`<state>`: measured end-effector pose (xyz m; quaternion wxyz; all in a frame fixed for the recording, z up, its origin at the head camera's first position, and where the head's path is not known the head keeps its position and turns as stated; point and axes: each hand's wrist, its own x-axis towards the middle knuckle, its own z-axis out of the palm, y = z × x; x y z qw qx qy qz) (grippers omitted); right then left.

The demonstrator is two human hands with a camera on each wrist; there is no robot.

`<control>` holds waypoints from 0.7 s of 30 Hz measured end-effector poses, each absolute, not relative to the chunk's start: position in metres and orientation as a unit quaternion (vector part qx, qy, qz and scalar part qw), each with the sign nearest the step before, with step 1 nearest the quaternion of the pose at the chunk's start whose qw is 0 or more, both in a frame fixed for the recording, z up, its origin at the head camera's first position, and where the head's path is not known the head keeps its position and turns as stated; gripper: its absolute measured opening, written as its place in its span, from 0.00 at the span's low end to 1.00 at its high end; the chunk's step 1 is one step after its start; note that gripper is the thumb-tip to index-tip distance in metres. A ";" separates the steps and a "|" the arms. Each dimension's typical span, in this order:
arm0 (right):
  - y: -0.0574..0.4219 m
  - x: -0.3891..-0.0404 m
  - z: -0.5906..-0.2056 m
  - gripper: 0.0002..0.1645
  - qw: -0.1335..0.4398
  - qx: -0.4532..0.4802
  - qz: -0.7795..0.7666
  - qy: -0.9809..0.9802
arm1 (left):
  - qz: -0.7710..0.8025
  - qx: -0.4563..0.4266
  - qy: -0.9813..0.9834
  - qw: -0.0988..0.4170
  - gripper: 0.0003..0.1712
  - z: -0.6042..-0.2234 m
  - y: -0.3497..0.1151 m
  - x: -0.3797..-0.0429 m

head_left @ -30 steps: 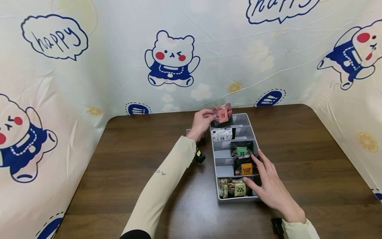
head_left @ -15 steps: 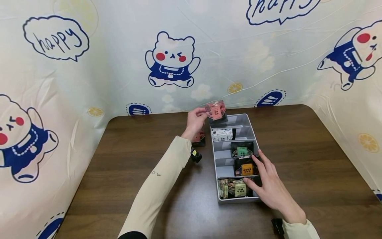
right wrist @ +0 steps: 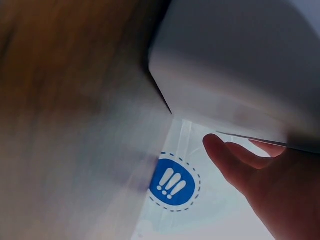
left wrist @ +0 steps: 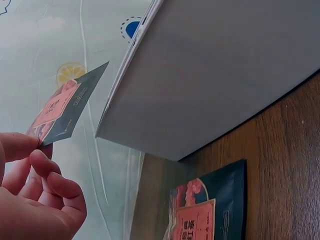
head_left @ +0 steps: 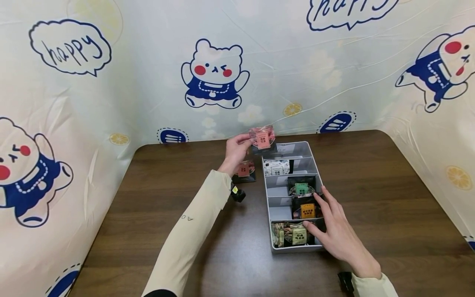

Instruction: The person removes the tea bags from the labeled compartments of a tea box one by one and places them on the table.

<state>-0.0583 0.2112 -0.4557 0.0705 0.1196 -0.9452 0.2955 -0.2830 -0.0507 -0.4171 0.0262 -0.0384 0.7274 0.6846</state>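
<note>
Thumb and fingers of my left hand (head_left: 236,152) pinch a flat dark sachet with a pink label (left wrist: 62,107) by its edge, near the far left corner of a grey divided box (head_left: 273,249). In the left wrist view this sachet tilts upward beside the box's outer wall (left wrist: 215,65). A second pink-labelled sachet (head_left: 245,170) lies on the table left of the box, partly behind the left wrist. My right hand (head_left: 341,235) rests along the box's near right side, its fingers spread and lightly bent over the rim.
The far compartment (head_left: 291,149) holds no sachet in view. Compartments nearer me hold a white-patterned sachet (head_left: 276,167), a green-labelled one (head_left: 302,187), an orange-labelled one (head_left: 307,210) and yellow-green ones (head_left: 297,235). A printed cloth (head_left: 148,82) hangs behind the wooden table (head_left: 156,231).
My left hand has moved leftward with the pinched sachet, from over the far compartment to beyond the box's left edge. More of the sachet on the table shows. The right hand stays put.
</note>
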 end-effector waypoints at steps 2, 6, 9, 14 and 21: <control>0.211 -0.058 -0.456 0.46 0.071 0.120 0.296 -0.945 | 0.682 -0.036 0.730 0.026 0.13 -0.417 -0.054 -0.282; 0.211 -0.059 -0.456 0.46 0.072 0.120 0.297 -0.945 | 0.677 -0.036 0.735 0.030 0.13 -0.418 -0.061 -0.280; 0.211 -0.059 -0.456 0.46 0.071 0.121 0.298 -0.944 | 0.675 -0.039 0.736 0.034 0.14 -0.418 -0.068 -0.279; 0.211 -0.059 -0.455 0.46 0.070 0.121 0.301 -0.943 | 0.666 -0.047 0.744 0.037 0.17 -0.417 -0.080 -0.278; 0.211 -0.059 -0.456 0.46 0.072 0.121 0.304 -0.942 | 0.661 -0.056 0.747 0.039 0.17 -0.419 -0.095 -0.276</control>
